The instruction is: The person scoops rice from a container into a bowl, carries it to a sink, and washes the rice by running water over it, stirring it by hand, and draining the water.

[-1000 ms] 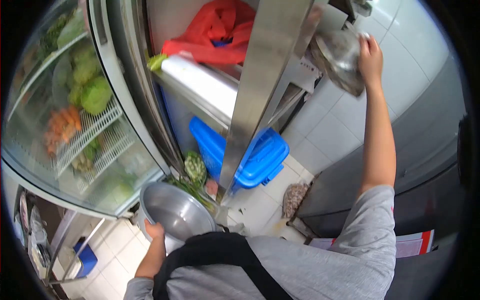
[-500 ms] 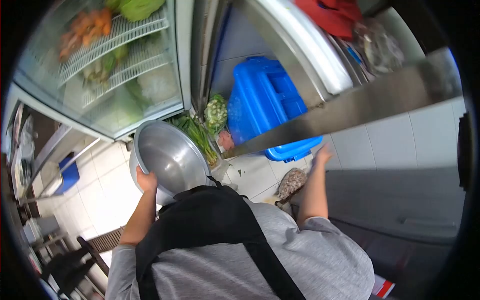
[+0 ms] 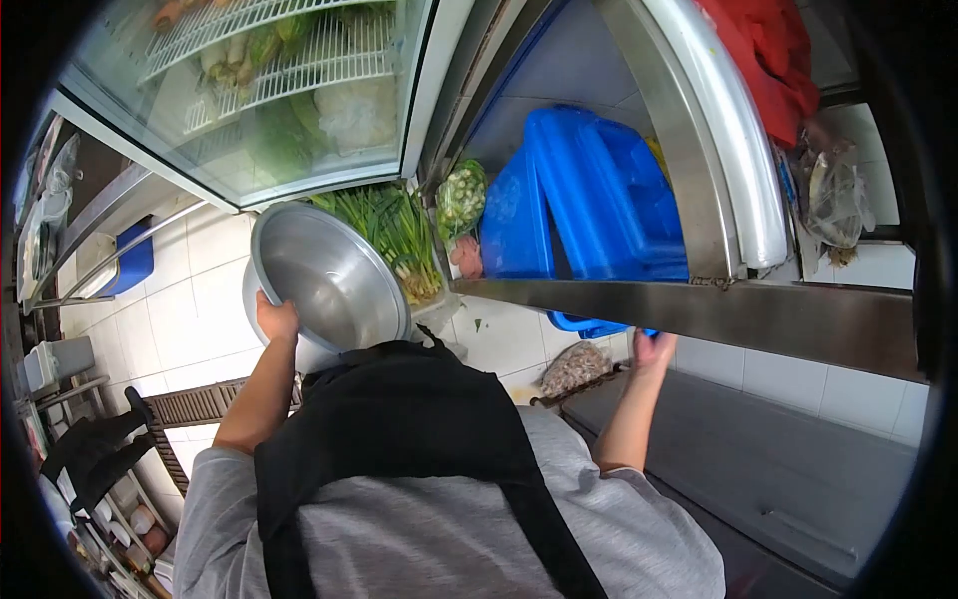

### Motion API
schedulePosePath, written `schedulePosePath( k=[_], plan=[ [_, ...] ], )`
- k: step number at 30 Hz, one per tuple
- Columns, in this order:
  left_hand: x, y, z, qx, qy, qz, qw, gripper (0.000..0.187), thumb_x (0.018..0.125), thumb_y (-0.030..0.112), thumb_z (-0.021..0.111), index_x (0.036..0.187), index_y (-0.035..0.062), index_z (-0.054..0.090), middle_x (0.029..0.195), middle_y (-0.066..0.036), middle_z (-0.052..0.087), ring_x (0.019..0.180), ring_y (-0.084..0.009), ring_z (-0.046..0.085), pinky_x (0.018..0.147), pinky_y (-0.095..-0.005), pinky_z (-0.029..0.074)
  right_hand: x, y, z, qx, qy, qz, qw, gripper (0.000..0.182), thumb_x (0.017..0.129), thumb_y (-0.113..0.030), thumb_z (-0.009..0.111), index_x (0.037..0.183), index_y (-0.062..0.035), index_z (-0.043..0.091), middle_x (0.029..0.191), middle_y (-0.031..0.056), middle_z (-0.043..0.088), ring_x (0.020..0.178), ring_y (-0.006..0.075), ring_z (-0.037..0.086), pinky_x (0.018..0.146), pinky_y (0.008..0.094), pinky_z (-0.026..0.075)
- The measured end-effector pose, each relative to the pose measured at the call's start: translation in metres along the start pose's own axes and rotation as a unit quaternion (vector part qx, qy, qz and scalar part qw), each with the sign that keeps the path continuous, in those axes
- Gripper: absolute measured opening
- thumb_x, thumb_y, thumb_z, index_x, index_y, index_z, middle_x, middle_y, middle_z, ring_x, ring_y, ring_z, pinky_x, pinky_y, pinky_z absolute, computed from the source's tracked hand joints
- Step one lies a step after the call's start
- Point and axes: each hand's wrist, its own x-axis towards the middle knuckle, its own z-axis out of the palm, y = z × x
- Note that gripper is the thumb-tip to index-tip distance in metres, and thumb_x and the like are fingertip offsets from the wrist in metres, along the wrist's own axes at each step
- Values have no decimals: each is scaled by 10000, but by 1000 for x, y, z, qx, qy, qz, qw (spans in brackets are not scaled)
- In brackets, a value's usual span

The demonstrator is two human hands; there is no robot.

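A large silver metal basin (image 3: pixel 329 270) tilts at the left, its inside towards me. My left hand (image 3: pixel 277 317) is closed on its near rim, thumb inside. My right hand (image 3: pixel 654 349) reaches to the near edge of a blue plastic bin (image 3: pixel 509 225) and is closed on its blue lid (image 3: pixel 609 190). The lid sits aslant, with a dark gap along its left side. A steel bar (image 3: pixel 798 319) crosses in front and hides part of the lid and my right fingertips. Green onions (image 3: pixel 394 230) lie beyond the basin.
A glass-door fridge (image 3: pixel 269 150) with vegetables stands at the far left. Between onions and bin sits a bag of pale vegetables (image 3: pixel 461 200). A bag of small brownish pieces (image 3: pixel 576 369) rests on the tiled floor. A grey lidded chest (image 3: pixel 778 429) is at the right.
My right hand has come to the blue lid's edge and the lid has tipped up from the bin. My left hand still holds the basin. The view has shifted.
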Motion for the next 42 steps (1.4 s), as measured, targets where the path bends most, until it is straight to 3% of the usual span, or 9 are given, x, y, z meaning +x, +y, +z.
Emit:
schedulePosePath(
  k=[5,7,10,15,25,30,33,38,42],
  plan=[
    [0,17,-10,-18,-16,-18,1000,405,687,7,607,1086,6,541,993,-186,651,914,-329,642,823,-373,487,-27,-44,90,-68,-51,-131,988,397,929,-349,499,1209,-72,545,1130,122,598,1038,261,568,884,421,492],
    [5,12,-10,-28,-4,-30,999,330,688,14,597,1014,16,549,945,-177,657,881,-322,648,799,-377,492,-30,-60,102,-113,-53,-272,954,423,931,-354,494,1230,-56,527,1152,126,591,1037,270,571,876,421,499],
    [6,12,-14,-22,-5,-36,999,323,688,24,591,1009,21,555,933,-178,658,875,-325,648,793,-381,492,-20,-114,51,-20,-43,-200,979,442,917,-343,522,1231,-33,513,1183,128,577,1040,274,571,872,426,501],
    [17,-1,-12,-6,-4,-31,999,289,686,44,592,972,25,554,918,-182,656,860,-341,644,780,-388,491,-51,-159,34,-80,59,-182,978,439,888,-292,603,1212,-8,519,1202,123,571,1043,273,568,902,430,480],
    [42,-29,-40,-49,-22,-34,998,331,643,7,586,970,3,540,917,-195,646,862,-349,637,792,-392,482,-207,-149,-80,-123,234,-256,930,638,888,-423,578,1342,-9,404,1345,143,465,1191,292,477,1008,450,392],
    [77,-55,-55,-9,-35,-26,999,337,658,11,589,988,-16,528,949,-204,636,882,-351,632,796,-397,481,-299,-141,-67,-185,303,-307,883,596,925,-420,512,1346,-14,398,1366,138,445,1202,306,468,1024,475,371],
    [93,-67,-60,-39,-48,-58,996,386,661,4,591,1041,-16,525,983,-209,632,909,-356,630,811,-394,481,-344,-108,-10,-66,388,-244,886,508,946,-352,489,1325,-20,431,1354,130,466,1222,297,452,1036,473,358],
    [101,-78,-86,-17,-42,-76,996,459,670,3,593,1120,-29,511,1063,-224,613,975,-357,617,854,-381,476,-385,-97,-67,-17,377,-233,896,444,941,-300,492,1294,-30,477,1349,126,474,1218,276,458,1044,484,341],
    [110,-98,-106,-15,-32,-71,997,469,677,12,598,1133,-36,499,1055,-222,606,971,-363,612,858,-389,475,-425,-127,-121,-113,407,-238,875,444,935,-289,492,1283,-14,484,1307,146,509,1183,284,491,1036,483,348]
  ],
)
